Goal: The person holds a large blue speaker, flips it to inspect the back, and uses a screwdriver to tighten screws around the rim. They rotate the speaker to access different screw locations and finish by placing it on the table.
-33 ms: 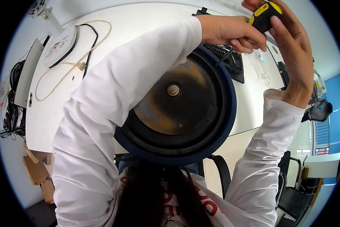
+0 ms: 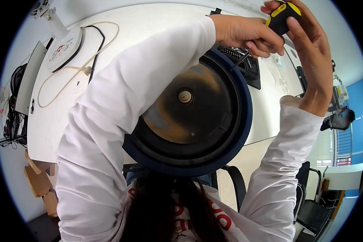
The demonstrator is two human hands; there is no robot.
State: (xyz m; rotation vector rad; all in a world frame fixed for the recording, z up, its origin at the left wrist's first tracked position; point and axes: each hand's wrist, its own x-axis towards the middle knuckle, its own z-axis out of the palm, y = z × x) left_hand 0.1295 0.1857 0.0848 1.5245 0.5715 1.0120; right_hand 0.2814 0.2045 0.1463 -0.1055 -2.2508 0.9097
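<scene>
A screwdriver (image 2: 284,18) with a stubby black and yellow handle stands slanted. Its dark shaft reaches down to the inner edge of a round, dark blue-rimmed appliance part (image 2: 246,109). That part has a black inside, brownish stained metal and a pale knob at its middle. My left hand (image 2: 248,34) is closed around the shaft just below the handle. Around the handle itself curl the thumb and fingers of my right hand (image 2: 310,44). Whether the tip sits in a screw is too small to tell. My left sleeve covers part of the round part.
A black tool case (image 2: 252,74) with small bits lies open behind the round part. On the white table (image 2: 137,24), a white fan stand (image 2: 64,50) and a pale cord (image 2: 44,105) are at the left. Clear plastic bags (image 2: 278,70) lie at the right. Black chairs (image 2: 312,213) stand lower right.
My right hand and forearm have shifted slightly left, and the screwdriver handle has tilted a little with them. My left hand and the round part stay in place.
</scene>
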